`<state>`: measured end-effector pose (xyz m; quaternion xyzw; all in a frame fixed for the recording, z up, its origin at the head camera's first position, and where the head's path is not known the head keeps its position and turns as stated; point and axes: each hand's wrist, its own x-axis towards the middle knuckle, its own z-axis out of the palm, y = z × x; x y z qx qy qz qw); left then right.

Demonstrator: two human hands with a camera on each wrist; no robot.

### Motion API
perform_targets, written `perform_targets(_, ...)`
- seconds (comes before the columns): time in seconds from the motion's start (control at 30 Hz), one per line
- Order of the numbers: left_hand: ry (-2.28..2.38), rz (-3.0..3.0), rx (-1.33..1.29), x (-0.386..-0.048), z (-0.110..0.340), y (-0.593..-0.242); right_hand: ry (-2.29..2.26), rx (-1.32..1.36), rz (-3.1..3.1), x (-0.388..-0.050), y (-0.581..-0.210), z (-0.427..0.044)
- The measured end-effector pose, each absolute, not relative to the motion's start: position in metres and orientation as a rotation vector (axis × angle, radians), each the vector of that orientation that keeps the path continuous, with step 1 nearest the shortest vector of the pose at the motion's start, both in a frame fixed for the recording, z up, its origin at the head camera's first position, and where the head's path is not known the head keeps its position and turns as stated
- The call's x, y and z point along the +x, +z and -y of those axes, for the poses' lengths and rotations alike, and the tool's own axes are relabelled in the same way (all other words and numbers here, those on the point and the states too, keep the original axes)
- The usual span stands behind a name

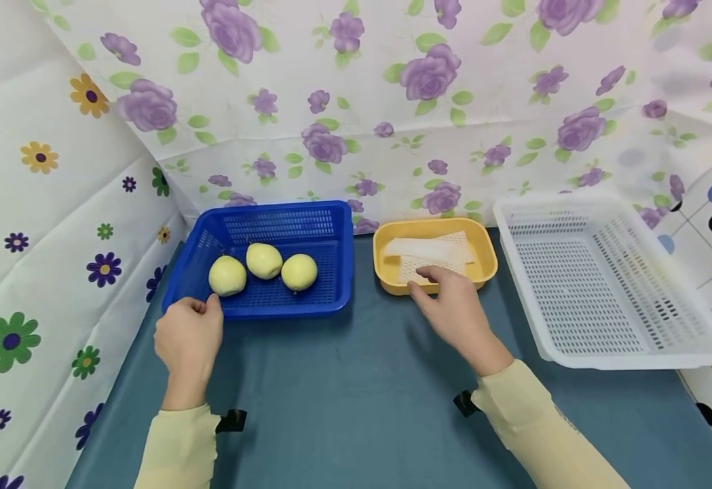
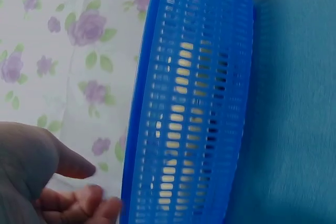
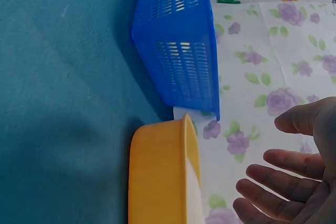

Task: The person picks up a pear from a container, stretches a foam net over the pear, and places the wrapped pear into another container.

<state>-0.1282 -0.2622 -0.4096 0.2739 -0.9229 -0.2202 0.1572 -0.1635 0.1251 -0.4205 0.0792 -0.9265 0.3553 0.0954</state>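
Beyond left fingers (image 1: 184, 305), 3 yellowish fruits (image 1: 264, 261)

The head view looks forward and down from high in front of the blue basket (image 1: 270, 313), which all three views share. Lower and tipped sideways, the left wrist view closely faces its near wall (image 2: 205, 103); the right, its right-hand corner (image 3: 173, 31), from farther off.

I see glossy plastic in the blue basket (image 1: 345, 265), smooth plastic in the yellow tub (image 1: 487, 261) and paler, slotted plastic in the white basket (image 1: 594, 292). The netting (image 1: 410, 272) looks foamy, the fruits (image 1: 264, 261) smooth-skinned (almost waxy, to my eye), the tabletop (image 1: 331, 407) matt.
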Motion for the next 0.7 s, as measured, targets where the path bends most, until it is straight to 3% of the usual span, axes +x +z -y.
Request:
perform_targets(0.23,-0.711,2.813,1.021,-0.126,0.281,-0.413,0.993,0.318,2.846,-0.181,-0.41,-0.103)
perform_targets(0.7,-1.026,2.842,1.0,-0.13,0.293,-0.412,0.473,0.724,2.904,-0.226,-0.387,-0.035)
